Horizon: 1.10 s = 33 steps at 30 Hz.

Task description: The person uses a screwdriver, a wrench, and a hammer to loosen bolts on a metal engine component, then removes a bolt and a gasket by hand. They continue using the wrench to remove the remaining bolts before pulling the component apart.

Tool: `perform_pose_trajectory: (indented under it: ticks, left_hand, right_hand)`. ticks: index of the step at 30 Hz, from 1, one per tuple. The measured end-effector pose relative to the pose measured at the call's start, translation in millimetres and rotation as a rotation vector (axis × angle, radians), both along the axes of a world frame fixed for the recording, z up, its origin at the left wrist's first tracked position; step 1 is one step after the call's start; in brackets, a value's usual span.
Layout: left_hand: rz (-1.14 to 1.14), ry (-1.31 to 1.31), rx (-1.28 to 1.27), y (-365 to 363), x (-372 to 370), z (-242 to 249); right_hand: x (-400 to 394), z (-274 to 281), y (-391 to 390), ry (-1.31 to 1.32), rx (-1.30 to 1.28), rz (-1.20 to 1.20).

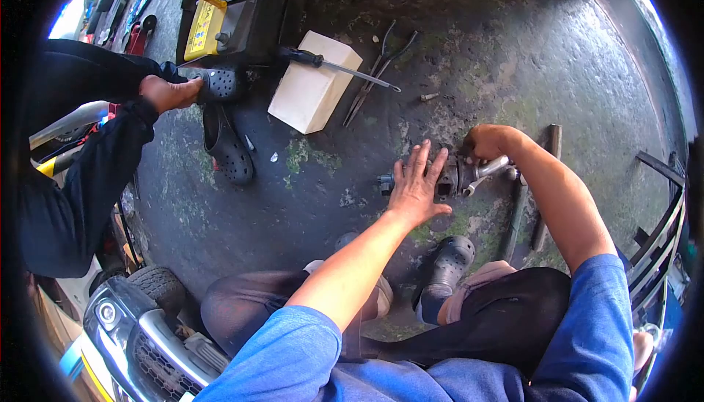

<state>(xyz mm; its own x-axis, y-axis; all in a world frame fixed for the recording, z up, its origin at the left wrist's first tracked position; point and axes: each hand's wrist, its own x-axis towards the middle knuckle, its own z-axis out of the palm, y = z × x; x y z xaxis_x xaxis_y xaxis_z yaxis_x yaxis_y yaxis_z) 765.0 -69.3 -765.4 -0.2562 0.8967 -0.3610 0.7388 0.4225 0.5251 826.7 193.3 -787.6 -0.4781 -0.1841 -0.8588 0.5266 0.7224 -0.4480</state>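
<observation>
On the dark floor in front of me lies a greasy metal machine part (pixel 449 180). My left hand (pixel 418 188) rests over its left side with fingers spread and thumb out. At the far right end of the part, my right hand (pixel 490 142) is curled with its fingers closed; what they grip is hidden. Just below that hand, a shiny metal tube (pixel 493 167) sticks out to the right. The open end of a wrench (pixel 475 184) shows beside the part. A small blue-grey piece (pixel 385 183) is at the left end, next to my left fingers.
A screwdriver (pixel 352 73) lies across a white box (pixel 315 86), with long-nosed pliers (pixel 380 72) and a bolt (pixel 429 97) nearby. A hammer (pixel 515 215) and a bar (pixel 548 182) lie right. A battery (pixel 209 31) and another person's hand (pixel 172 94) are left.
</observation>
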Motion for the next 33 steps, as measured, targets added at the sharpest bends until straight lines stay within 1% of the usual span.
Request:
perform_pose_trajectory:
  ticks: [1, 4, 7, 10, 13, 16, 19, 22, 25, 28, 31, 33]
  left_hand:
    - [0.001, 0.001, 0.003, -0.5, -0.3, -0.2]
    - [0.005, -0.009, 0.017, -1.3, -0.2, -0.4]
    - [0.003, -0.002, 0.008, -0.2, -0.3, -0.1]
    - [0.027, -0.005, 0.041, -1.5, 0.9, -0.3]
    - [0.035, -0.003, 0.064, -0.8, 0.5, -1.1]
    - [0.045, -0.004, 0.081, -2.7, 1.9, -2.1]
    - [0.053, -0.008, 0.114, -3.7, 2.7, -4.0]
    - [0.048, 0.002, 0.109, -3.6, 3.0, -2.6]
    - [0.009, 0.022, 0.049, -5.3, 4.1, -1.7]
    - [-0.01, 0.046, 0.05, -6.9, 4.2, -6.8]
    - [0.011, 0.051, 0.113, -10.0, 6.5, -9.6]
    - [-0.001, 0.043, 0.102, -10.6, 5.7, -7.9]
  right_hand:
    - [-0.5, -1.1, -0.6, 0.01, 0.025, 0.015]
    - [2.2, -6.0, 2.5, -0.08, -0.1, -0.138]
    - [5.2, -13.5, -3.1, 0.089, 0.005, -0.022]
    - [8.4, -7.6, -2.3, 0.089, -0.052, -0.15]
    - [3.3, -12.0, -1.4, 0.099, -0.069, 0.089]
    - [3.2, -4.5, -4.8, 0.049, -0.035, -0.068]
    - [-1.1, 2.8, -1.2, -0.136, -0.089, -0.167]
    - [-0.8, -1.4, -3.7, -0.051, -0.048, -0.082]
    - [1.8, 1.0, -0.7, 0.035, -0.045, -0.102]
    - [-0.8, -0.7, -3.8, -0.021, -0.024, -0.038]
    - [7.1, -2.9, -4.0, 0.057, -0.052, -0.111]
    - [3.4, -5.1, -3.6, -0.017, -0.064, -0.064]
